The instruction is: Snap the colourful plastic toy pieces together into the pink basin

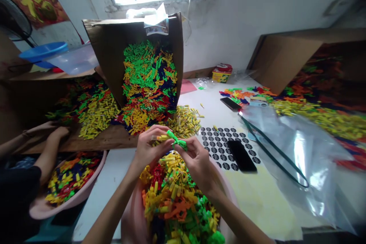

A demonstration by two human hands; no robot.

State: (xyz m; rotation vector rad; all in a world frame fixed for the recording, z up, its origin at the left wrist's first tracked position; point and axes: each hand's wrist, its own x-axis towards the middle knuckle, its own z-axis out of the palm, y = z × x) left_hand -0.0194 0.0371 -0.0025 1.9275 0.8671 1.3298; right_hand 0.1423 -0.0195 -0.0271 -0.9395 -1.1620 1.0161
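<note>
My left hand and my right hand are raised together above a pink plastic basin. Between my fingers is a small yellow plastic tube piece, joined to a bright green plastic connector piece. My left hand grips the yellow part, and my right fingers pinch the green part. The basin below is heaped with mixed yellow, green, orange and red plastic pieces.
A tilted cardboard box spills coloured pieces onto a board, with a yellow pile beyond my hands. A co-worker's hands rest at left, above another pink basin. Right stand a black round-sticker sheet, a phone and a clear plastic bag.
</note>
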